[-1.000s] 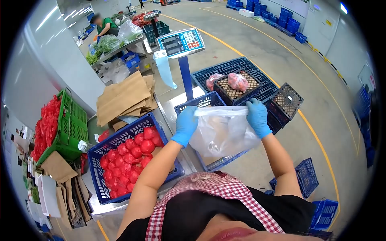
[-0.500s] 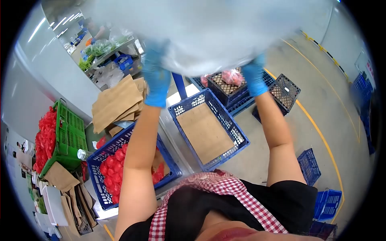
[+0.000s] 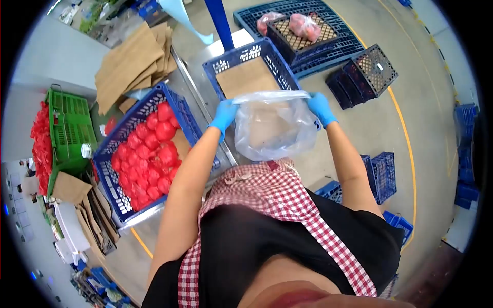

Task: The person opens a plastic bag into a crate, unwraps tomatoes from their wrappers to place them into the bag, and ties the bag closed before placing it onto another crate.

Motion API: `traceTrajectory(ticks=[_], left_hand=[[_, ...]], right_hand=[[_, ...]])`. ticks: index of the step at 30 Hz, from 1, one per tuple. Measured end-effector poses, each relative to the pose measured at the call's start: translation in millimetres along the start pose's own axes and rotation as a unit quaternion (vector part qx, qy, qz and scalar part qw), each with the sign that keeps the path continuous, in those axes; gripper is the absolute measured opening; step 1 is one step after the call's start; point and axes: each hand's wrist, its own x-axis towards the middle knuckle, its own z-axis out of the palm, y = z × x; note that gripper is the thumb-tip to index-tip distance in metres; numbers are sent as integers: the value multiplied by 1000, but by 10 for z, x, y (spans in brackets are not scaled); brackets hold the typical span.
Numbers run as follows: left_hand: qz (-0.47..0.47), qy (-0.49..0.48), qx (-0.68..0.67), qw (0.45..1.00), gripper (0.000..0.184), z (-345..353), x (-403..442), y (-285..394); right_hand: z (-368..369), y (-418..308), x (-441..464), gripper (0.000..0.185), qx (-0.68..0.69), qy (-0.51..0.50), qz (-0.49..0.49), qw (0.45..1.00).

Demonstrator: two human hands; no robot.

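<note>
A clear plastic bag hangs puffed out between my gloved hands. At the left end of its top edge, my left hand has its fingers closed on the plastic. My right hand grips the other end of that edge. Behind and partly under the bag is a blue crate lined with brown cardboard. To the left, another blue crate holds several red-wrapped round bundles.
Brown cardboard sheets lie at the upper left, near a green crate with red bags. Black crates stand on the floor at right. Bagged red items rest on a crate by a pallet.
The bag has come down from high in front of the camera to just over the near part of the lined crate, with both hands still on it. The view has tilted downward.
</note>
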Motion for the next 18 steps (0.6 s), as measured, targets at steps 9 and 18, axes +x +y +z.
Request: traceTrajectory(ticks=[9,18], left_hand=[[143,210,181,950,65,17,-120,30],[144,393,237,877,47,-2024,-1956,370]], right_hand=[[675,-122,227,56,-208,-50,-52,976],[299,-1958,-712,57,64,27,-272,960]])
